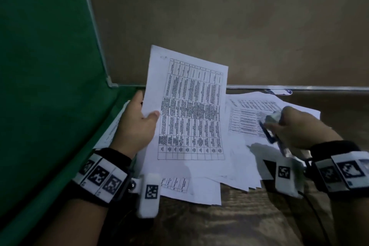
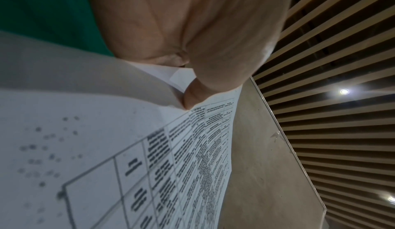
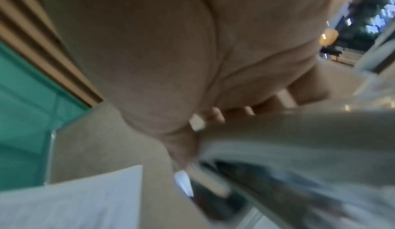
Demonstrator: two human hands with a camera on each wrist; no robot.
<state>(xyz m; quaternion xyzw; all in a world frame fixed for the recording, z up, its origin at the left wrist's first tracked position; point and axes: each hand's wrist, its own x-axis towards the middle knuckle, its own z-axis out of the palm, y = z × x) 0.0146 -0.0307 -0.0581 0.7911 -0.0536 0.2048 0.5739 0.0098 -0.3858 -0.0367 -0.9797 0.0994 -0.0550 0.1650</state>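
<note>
Head view shows the left hand (image 1: 135, 128) pinching printed papers (image 1: 189, 110) above the loose pile (image 1: 245, 158), the right hand (image 1: 297, 128) gripping a blurred stapler-like tool (image 1: 268, 132), so most sorting probably remains

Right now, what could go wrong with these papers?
The left hand pinches the sheet by one edge only, so it could sag or slip. The right hand grips a blurred blue tool above the loose pile; it may snag or scatter those papers.
</note>
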